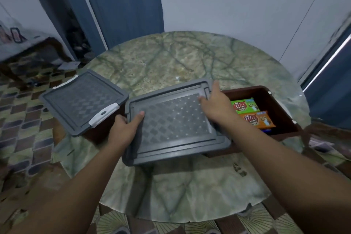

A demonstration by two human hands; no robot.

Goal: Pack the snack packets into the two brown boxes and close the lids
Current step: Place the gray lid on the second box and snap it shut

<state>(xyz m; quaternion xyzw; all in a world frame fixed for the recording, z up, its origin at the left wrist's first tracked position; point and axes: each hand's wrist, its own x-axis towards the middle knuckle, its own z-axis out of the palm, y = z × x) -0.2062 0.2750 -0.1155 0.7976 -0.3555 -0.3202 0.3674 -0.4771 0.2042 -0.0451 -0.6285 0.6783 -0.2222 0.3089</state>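
Left hand (126, 129) clamped on the near-left edge of a grey lid (174, 121), thumb on top, fingers curled under the rim. Right hand (216, 103) gripping the far-right corner of the same lid, thumb up along the far rim, fingers spread flat on the patterned top. Lid held tilted between both hands, its right end overlapping the open brown box (275, 104), its left end out over the table. Inside that open box, a green snack packet (245, 105) at the far side and an orange snack packet (258, 119) just beside it, nearer; a bit of blue showing below the orange one, too little to identify. Off to the left, second brown box (102, 131) already covered by its own grey lid (83, 100), white latches (103, 115) at the near-right and far-left ends. Both boxes resting on a round green marble table (190, 59), well apart from each other. Tiled floor (28, 129) beyond the table's left edge.
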